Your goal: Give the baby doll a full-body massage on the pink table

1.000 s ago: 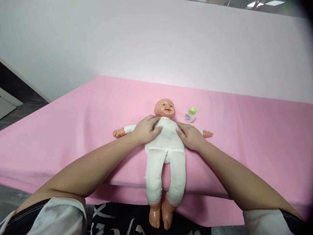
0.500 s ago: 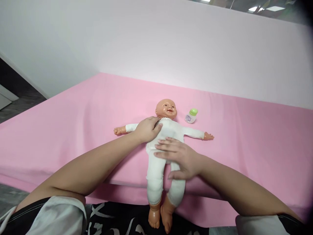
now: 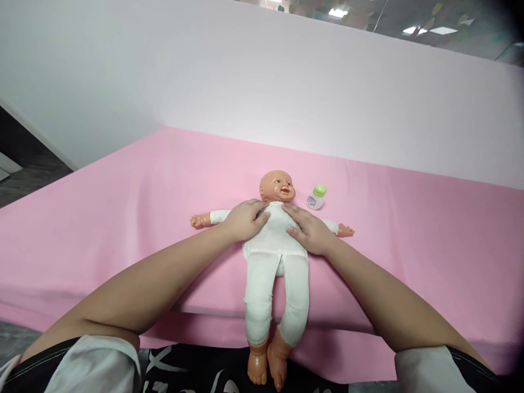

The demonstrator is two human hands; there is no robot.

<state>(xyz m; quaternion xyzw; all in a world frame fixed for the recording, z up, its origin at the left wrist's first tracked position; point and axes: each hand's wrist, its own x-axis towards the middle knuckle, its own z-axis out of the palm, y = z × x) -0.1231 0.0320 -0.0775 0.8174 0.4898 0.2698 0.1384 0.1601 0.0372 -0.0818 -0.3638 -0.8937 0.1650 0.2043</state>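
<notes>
A baby doll [image 3: 275, 240] with a white cloth body lies on its back, arms spread and head away from me. My left hand [image 3: 246, 219] rests on the doll's chest and shoulder at the left, fingers stretched out. On the opposite side, my right hand [image 3: 310, 228] lies on the doll's upper chest and shoulder, its thumb apart from the fingers. Neither hand grips anything. To the right of the doll's head is a small clear bottle [image 3: 316, 197] with a green cap, apart from both hands.
A pink sheet [image 3: 164, 174] covers the table under the doll. The doll's feet hang over the near edge, close to my black clothing [image 3: 196, 365]. Behind the table stands a white wall [image 3: 245, 76], with a glass pane above it at the right.
My right hand has moved up from the doll's lower belly to its upper chest. My left hand stays at the left shoulder. The view has shifted slightly.
</notes>
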